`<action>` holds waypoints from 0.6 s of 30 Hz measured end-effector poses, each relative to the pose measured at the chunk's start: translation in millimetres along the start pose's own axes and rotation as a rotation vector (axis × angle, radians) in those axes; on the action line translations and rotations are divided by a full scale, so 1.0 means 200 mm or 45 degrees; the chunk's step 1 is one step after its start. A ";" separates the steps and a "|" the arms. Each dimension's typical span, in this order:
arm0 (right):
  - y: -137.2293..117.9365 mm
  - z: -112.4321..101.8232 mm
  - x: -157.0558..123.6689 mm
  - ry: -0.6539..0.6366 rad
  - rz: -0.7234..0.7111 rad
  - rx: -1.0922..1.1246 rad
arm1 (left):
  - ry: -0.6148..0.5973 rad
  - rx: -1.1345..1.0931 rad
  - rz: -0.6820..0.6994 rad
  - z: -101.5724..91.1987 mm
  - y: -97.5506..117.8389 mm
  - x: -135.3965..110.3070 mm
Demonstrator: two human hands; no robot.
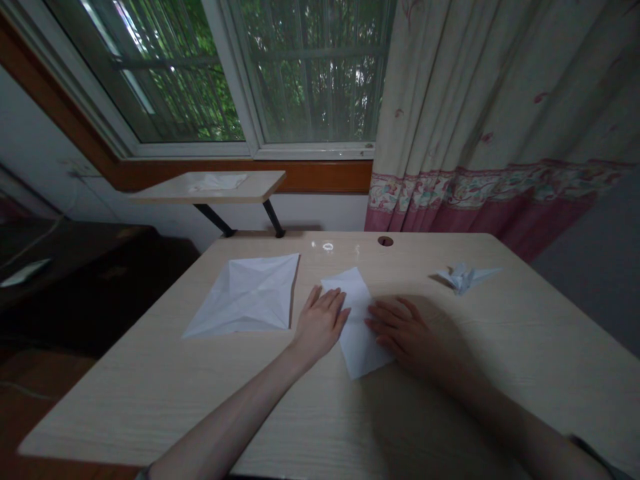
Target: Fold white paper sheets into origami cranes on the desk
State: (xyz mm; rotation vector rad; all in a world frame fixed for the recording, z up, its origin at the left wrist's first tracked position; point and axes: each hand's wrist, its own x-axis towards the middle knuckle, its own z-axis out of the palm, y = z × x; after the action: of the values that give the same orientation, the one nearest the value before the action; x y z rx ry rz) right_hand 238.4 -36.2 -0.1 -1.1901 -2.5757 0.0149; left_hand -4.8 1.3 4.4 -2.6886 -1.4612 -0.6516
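Observation:
A folded sheet of white paper [359,333] lies on the desk between my hands. My left hand [323,317] rests flat on its upper left part, fingers stretched out. On the paper's right edge lies my right hand [403,333], its fingers extended and slightly spread. Left of my hands is a creased, unfolded sheet of white paper [255,293], with its fold lines showing. Over on the right side sits a folded paper crane [463,276] with its wings spread.
The pale wooden desk [200,393] has a round cable hole [385,241] near its back edge. A raised shelf [250,189] at the back left bears crumpled white paper [220,181]. Behind are a window [310,80] and a floral curtain [465,120].

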 end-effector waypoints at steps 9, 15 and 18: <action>0.04 0.06 -0.01 0.186 0.193 -0.182 | 0.040 0.134 0.200 -0.03 0.01 0.00; 0.05 0.07 -0.01 0.188 0.244 -0.194 | 0.027 0.169 0.266 -0.08 0.06 -0.01; 0.05 0.06 -0.01 0.155 0.258 -0.191 | 0.060 0.173 0.280 -0.09 0.07 -0.01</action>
State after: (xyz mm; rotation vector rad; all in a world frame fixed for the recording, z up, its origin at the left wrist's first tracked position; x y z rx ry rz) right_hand 243.0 -30.0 -13.8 -1.4550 -2.3766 -0.2038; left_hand -1.6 -11.7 22.7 -2.6564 -1.1329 -0.5746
